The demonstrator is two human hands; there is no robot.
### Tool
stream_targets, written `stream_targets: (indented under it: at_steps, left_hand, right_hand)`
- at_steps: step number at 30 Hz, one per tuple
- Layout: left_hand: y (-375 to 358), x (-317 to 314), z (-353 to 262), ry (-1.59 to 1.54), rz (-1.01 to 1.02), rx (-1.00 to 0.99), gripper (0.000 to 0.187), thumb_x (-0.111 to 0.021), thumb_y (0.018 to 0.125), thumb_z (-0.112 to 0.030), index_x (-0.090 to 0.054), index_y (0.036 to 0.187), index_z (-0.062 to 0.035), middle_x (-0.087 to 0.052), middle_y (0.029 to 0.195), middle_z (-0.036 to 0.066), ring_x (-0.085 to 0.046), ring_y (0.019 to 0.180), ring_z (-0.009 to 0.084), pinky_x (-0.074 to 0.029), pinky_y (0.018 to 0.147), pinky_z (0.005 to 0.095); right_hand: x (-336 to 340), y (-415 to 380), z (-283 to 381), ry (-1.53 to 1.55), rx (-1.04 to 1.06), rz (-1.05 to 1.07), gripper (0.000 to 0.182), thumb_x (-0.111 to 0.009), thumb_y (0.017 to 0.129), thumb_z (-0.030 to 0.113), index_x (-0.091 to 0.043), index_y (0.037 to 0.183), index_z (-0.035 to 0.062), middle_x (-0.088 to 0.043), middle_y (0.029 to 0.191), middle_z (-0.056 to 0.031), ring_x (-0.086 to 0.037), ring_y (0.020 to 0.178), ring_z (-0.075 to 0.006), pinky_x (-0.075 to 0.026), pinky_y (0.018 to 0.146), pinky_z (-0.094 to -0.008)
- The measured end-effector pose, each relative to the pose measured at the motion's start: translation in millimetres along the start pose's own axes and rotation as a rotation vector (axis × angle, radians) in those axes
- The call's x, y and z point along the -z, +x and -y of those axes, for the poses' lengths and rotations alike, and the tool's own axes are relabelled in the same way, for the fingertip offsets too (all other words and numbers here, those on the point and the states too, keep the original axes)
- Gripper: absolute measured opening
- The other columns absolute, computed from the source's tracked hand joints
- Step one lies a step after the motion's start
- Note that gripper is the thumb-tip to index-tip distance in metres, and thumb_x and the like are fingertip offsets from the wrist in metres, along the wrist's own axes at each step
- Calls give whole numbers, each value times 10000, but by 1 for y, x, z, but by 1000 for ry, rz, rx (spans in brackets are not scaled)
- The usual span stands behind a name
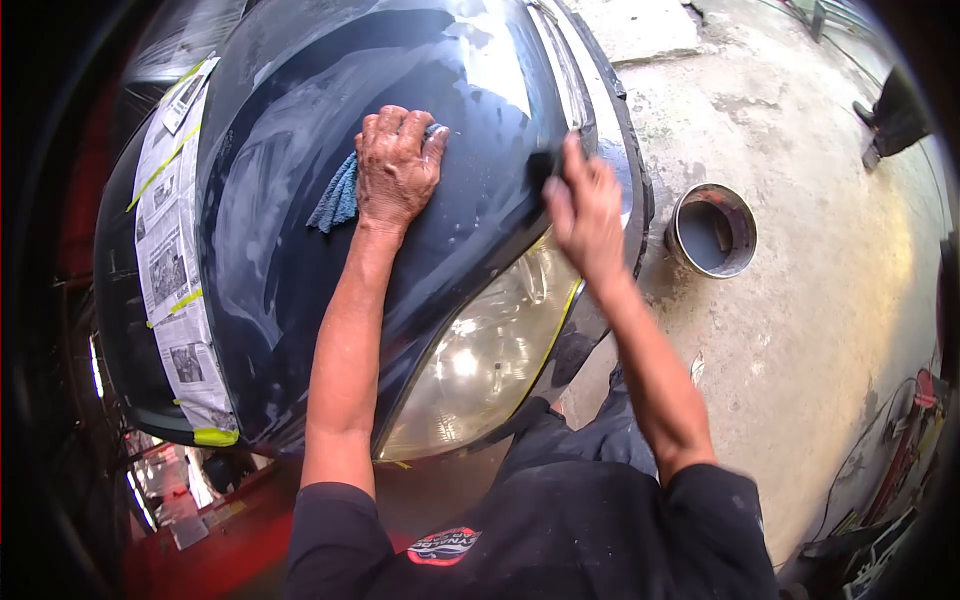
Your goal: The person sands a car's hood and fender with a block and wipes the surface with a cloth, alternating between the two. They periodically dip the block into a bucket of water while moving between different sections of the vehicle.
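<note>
A dark car hood [290, 210] with pale, hazy streaks fills the upper left. My left hand [397, 165] is closed round a blue cloth [337, 200] and presses it on the hood. Near the hood's front edge, above the headlight [485, 350], my right hand [585, 205] is blurred by motion, its fingers bent round a small black block [541, 180], also blurred. Yellow tape edges the cloudy headlight.
Newspaper [170, 250] is taped along the hood's left side. A metal bucket [712, 230] with grey liquid stands on the concrete floor [800, 330] to the right. Another person's dark-clothed leg [900, 110] shows at the upper right; cables and red equipment [905, 440] lie lower right.
</note>
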State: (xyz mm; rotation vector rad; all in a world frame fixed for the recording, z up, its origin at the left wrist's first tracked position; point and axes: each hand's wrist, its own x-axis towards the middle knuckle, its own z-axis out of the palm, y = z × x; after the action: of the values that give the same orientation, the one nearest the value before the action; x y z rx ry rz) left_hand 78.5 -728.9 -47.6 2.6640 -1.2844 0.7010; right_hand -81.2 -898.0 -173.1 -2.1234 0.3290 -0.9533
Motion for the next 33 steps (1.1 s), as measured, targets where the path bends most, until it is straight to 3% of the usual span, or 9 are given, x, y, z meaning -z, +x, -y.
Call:
stream_targets:
  at_steps: [3, 5, 8, 14, 17, 20, 24, 27, 33]
  left_hand:
    - [7, 0, -5, 32, 14, 30, 244, -780, 910, -262, -705, 1074, -98, -625, 1047, 101, -597, 992, 317, -475, 910, 454]
    - [8, -2, -6, 39, 16, 31, 241, -780, 912, -256, -706, 1076, -96, -622, 1043, 104, -595, 980, 315, -474, 910, 449]
    - [5, -3, -5, 63, 20, 16, 239, -775, 920, -244, -701, 1087, -89, -617, 1038, 106, -592, 963, 312, -470, 906, 444]
    - [8, 0, -11, 74, 30, 32, 250, -767, 932, -258, -696, 1103, -89, -615, 1043, 109, -588, 969, 318, -467, 899, 448]
    - [10, 0, -9, 71, 37, 40, 260, -770, 927, -262, -699, 1109, -90, -615, 1059, 115, -586, 977, 322, -470, 904, 451]
    - [10, 1, -13, 78, 44, 59, 260, -773, 922, -264, -700, 1104, -93, -614, 1062, 119, -586, 976, 324, -472, 905, 452]
    - [10, 1, -10, 73, 39, 57, 265, -779, 918, -276, -699, 1104, -105, -607, 1070, 112, -585, 983, 317, -473, 900, 445]
    - [7, 0, -7, 78, 37, 59, 280, -789, 909, -292, -697, 1106, -115, -602, 1079, 97, -583, 988, 299, -472, 893, 431]
    - [7, 2, -9, 73, 71, 89, 286, -793, 899, -289, -696, 1105, -115, -599, 1088, 95, -577, 995, 300, -467, 900, 432]
  right_hand:
    - [20, -38, 18, 91, 79, 155, 760, -745, 906, 181, -453, 1607, 145, -557, 1247, -276, -596, 1092, -410, -481, 940, -487]
    - [14, 0, -8, 89, 65, 128, 714, -734, 921, 195, -478, 1585, 137, -563, 1210, -259, -596, 1038, -405, -488, 913, -475]
    - [-6, 83, -37, 71, -135, 230, 651, -706, 949, 220, -496, 1556, 115, -578, 1228, -265, -591, 978, -434, -498, 882, -489]
    - [29, -13, -5, 145, 62, 238, 714, -735, 925, 212, -471, 1583, 121, -554, 1210, -310, -587, 1022, -431, -487, 897, -503]
    - [6, 39, -30, 96, 48, 178, 704, -719, 943, 235, -460, 1588, 126, -564, 1199, -296, -592, 1016, -424, -496, 889, -500]
    - [-26, 125, -61, 54, -126, 201, 508, -660, 998, 305, -550, 1472, 162, -603, 1150, -309, -627, 954, -463, -545, 802, -546]
    - [4, 64, -32, 60, -15, 228, 685, -732, 942, 230, -478, 1572, 144, -576, 1207, -314, -603, 1035, -444, -530, 904, -505]
    - [26, 9, -17, 93, 101, 317, 784, -777, 890, 195, -457, 1604, 140, -519, 1260, -263, -573, 1041, -390, -505, 908, -480]
    - [-47, 162, -68, 44, -38, 260, 621, -687, 974, 300, -492, 1544, 149, -596, 1084, -276, -616, 926, -444, -518, 841, -507]
